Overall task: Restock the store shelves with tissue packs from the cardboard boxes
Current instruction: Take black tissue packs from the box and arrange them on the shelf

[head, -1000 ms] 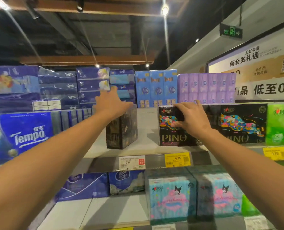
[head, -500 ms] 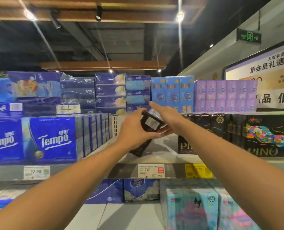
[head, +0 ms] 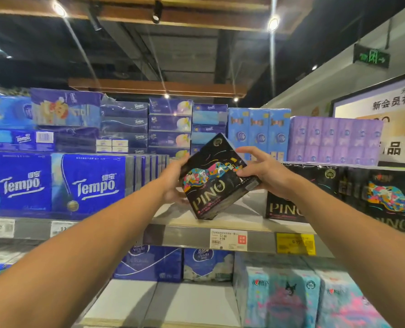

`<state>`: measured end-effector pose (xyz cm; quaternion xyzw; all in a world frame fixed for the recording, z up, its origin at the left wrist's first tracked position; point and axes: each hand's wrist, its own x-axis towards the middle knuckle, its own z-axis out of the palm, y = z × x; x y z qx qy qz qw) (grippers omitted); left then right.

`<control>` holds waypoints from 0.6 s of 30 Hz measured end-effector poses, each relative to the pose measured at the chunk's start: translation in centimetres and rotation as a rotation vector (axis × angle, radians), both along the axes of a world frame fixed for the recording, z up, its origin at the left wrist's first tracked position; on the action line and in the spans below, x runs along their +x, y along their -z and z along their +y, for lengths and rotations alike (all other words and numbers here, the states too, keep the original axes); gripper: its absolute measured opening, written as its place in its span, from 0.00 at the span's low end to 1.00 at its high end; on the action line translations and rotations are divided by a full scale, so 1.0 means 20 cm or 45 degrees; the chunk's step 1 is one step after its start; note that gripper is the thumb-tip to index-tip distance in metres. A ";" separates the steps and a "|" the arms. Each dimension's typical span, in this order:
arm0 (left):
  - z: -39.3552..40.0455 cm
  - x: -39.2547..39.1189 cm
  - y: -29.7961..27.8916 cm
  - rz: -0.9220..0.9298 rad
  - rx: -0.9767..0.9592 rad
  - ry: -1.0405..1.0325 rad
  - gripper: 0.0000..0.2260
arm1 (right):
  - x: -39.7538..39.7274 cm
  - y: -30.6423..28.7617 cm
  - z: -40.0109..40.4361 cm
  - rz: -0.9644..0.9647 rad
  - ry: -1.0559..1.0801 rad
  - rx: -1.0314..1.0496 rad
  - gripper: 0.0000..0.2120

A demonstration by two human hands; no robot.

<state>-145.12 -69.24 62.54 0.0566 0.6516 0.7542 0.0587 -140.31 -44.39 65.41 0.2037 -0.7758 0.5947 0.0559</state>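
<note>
Above the shelf edge [head: 189, 227], black PINO tissue pack [head: 217, 179] held tilted, colourful swirl print, gold lettering; left hand [head: 173, 183] grips its left side, right hand [head: 264, 172] pinches its right edge, both clasping it

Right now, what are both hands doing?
Left hand: grips the left side of the tilted black Pino pack.
Right hand: holds the same pack's right edge, fingers curled over it.
</note>
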 end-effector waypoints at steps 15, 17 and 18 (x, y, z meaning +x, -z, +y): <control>0.08 -0.07 0.01 0.696 -0.254 -0.279 0.15 | 0.10 0.00 0.03 0.872 0.888 0.897 0.43; 0.05 -0.08 0.02 0.684 -0.307 -0.199 0.14 | 0.12 0.03 0.13 0.845 1.069 0.930 0.45; 0.04 -0.08 0.02 0.669 -0.295 -0.151 0.14 | 0.13 0.04 0.18 0.809 1.150 0.976 0.47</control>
